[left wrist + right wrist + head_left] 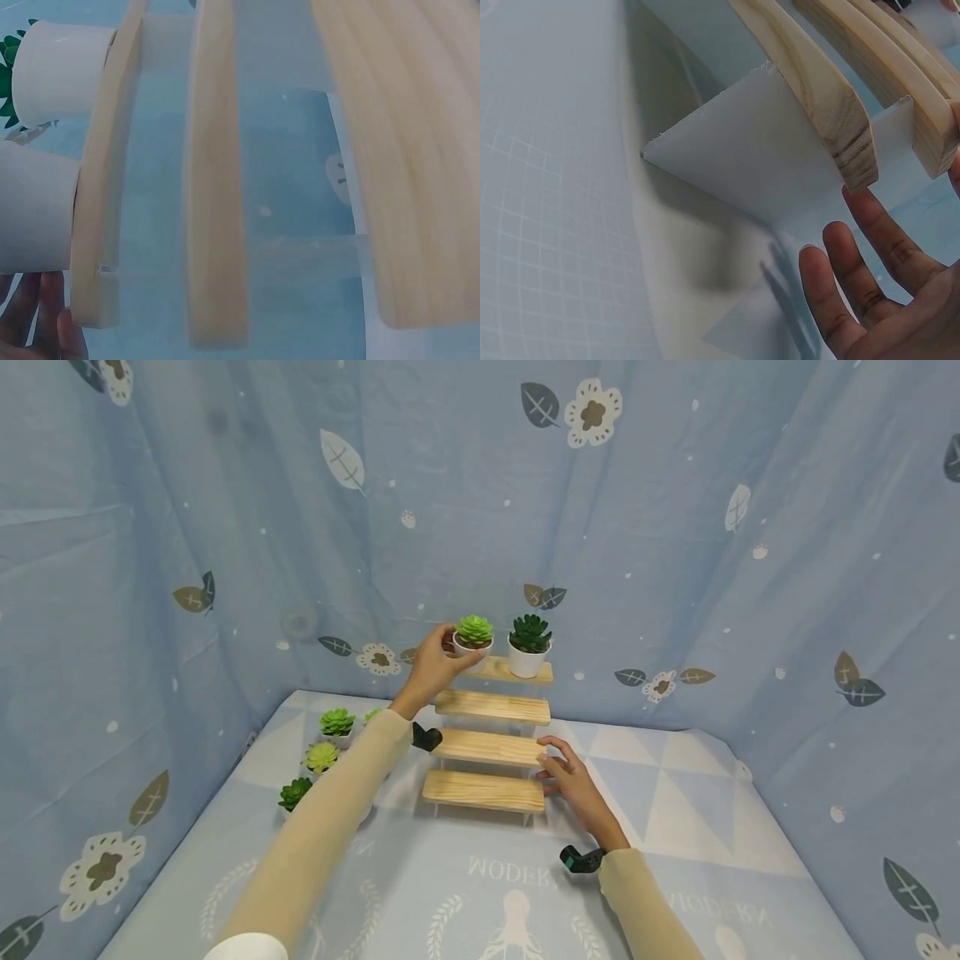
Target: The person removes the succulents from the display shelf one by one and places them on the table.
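On the top tier of a wooden plant stand (491,746), my left hand (435,667) grips the white pot of a bright green artificial succulent (474,631). Its fingers show beneath that pot in the left wrist view. A dark green potted succulent (528,639) stands just right of it on the same tier. My right hand (573,781) holds the right end of the stand around the second tier from the bottom. In the right wrist view, one fingertip touches the end of the lowest board (829,112), and two other fingers extend beside the clear side panel (735,142).
Several more potted succulents (321,757) stand on the table left of the stand, partly hidden by my left sleeve. A patterned cloth (517,860) covers the table. Blue floral curtains (465,485) enclose the back and sides.
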A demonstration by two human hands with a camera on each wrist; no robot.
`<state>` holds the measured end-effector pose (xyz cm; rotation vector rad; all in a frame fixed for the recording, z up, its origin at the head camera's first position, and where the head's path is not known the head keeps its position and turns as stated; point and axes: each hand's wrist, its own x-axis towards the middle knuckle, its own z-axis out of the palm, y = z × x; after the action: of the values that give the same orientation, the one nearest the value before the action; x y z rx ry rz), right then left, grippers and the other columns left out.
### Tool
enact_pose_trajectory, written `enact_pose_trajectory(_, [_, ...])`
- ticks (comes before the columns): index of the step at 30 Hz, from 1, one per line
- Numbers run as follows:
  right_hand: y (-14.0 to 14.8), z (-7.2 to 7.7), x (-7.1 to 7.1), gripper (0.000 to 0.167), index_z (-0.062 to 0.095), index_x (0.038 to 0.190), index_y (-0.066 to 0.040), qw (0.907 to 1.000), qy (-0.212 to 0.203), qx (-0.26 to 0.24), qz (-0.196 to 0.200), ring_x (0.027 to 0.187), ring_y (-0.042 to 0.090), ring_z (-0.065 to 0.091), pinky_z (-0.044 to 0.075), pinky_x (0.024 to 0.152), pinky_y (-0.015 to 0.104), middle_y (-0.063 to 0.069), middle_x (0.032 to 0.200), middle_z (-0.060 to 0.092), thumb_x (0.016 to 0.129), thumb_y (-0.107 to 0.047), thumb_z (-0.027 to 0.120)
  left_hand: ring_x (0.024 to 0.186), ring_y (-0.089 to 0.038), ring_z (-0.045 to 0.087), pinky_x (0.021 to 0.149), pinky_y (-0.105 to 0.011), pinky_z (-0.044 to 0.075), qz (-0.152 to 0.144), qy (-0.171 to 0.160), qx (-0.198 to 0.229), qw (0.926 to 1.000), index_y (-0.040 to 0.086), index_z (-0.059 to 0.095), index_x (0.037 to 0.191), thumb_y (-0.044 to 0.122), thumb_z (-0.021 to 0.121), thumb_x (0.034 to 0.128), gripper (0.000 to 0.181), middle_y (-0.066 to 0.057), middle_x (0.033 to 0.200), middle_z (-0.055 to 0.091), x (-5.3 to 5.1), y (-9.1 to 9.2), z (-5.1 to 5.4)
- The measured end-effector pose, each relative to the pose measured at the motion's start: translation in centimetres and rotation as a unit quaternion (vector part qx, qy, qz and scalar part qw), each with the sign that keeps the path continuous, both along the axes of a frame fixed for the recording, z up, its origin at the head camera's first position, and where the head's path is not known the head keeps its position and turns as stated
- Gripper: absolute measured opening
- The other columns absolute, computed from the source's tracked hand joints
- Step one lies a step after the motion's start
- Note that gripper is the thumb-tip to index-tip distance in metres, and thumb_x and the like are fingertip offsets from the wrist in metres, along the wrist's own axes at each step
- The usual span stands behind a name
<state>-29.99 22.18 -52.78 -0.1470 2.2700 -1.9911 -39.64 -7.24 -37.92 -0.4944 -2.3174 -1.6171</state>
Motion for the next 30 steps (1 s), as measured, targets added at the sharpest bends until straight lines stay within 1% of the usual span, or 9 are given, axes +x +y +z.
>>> enact_pose_trajectory(5, [-0.1, 0.1, 0.1, 0.051, 0.051, 0.145, -0.032, 1.0, 0.003, -0.002, -0.003, 0.114, 0.037, 0.06, 0.057, 0.085, 0.043, 0.016, 0.129, 0.062, 0.099, -0.051, 0.065, 0.109, -0.024, 0.054, 0.091, -0.046, 0.05, -0.005, 0.011, 0.003, 0.9999, 0.009, 0.05, 0.146, 0.048, 0.082, 0.0869, 0.078, -0.008, 0.128, 0.056, 0.2, -0.4, -0.1])
enact_pose_trajectory(11, [0.0, 0.4, 0.2, 0.051, 0.051, 0.145, -0.033, 1.0, 0.006, -0.004, -0.003, 0.113, 0.036, 0.061, 0.057, 0.084, 0.043, 0.016, 0.128, 0.062, 0.1, -0.051, 0.065, 0.107, -0.023, 0.055, 0.09, -0.045, 0.05, -0.016, 0.036, 0.004, 0.9992, 0.011, 0.052, 0.144, 0.048, 0.083, 0.0858, 0.075, -0.006, 0.126, 0.058, 0.6, -0.9, -0.1])
enact_pose_trajectory(15, [0.0, 0.4, 0.2, 0.051, 0.05, 0.146, -0.031, 1.0, 0.006, -0.006, 0.0, 0.114, 0.037, 0.059, 0.056, 0.086, 0.044, 0.017, 0.129, 0.061, 0.1, -0.05, 0.064, 0.108, -0.024, 0.054, 0.091, -0.045, 0.049, -0.017, 0.049, 0.002, 0.9987, 0.011, 0.052, 0.145, 0.048, 0.084, 0.0859, 0.076, -0.007, 0.127, 0.058, 1.3, -1.3, 0.1])
enact_pose_trajectory(19, [0.0, 0.4, 0.2, 0.052, 0.049, 0.147, -0.03, 1.0, 0.005, -0.003, 0.005, 0.116, 0.039, 0.058, 0.056, 0.087, 0.046, 0.018, 0.13, 0.06, 0.101, -0.05, 0.063, 0.109, -0.025, 0.054, 0.092, -0.046, 0.049, -0.015, 0.053, -0.001, 0.9985, 0.01, 0.052, 0.145, 0.046, 0.084, 0.0865, 0.076, -0.008, 0.126, 0.057, 2.2, -1.9, -0.1])
enact_pose_trajectory(24, [0.0, 0.2, 0.4, 0.051, 0.05, 0.146, -0.032, 1.0, 0.001, -0.002, 0.004, 0.115, 0.038, 0.06, 0.057, 0.086, 0.045, 0.016, 0.129, 0.061, 0.101, -0.05, 0.064, 0.108, -0.024, 0.055, 0.093, -0.045, 0.05, -0.011, 0.05, -0.01, 0.9986, 0.01, 0.051, 0.144, 0.045, 0.084, 0.0868, 0.075, -0.007, 0.126, 0.058, 3.0, -2.6, -0.3])
enact_pose_trajectory(30, [-0.1, 0.3, 0.4, 0.051, 0.05, 0.146, -0.033, 1.0, 0.006, -0.005, 0.003, 0.114, 0.037, 0.06, 0.057, 0.085, 0.042, 0.016, 0.129, 0.061, 0.101, -0.05, 0.064, 0.106, -0.024, 0.055, 0.091, -0.046, 0.05, -0.007, 0.061, -0.019, 0.9979, 0.009, 0.053, 0.142, 0.048, 0.084, 0.0855, 0.075, -0.006, 0.123, 0.059, 4.1, -3.7, -0.3])
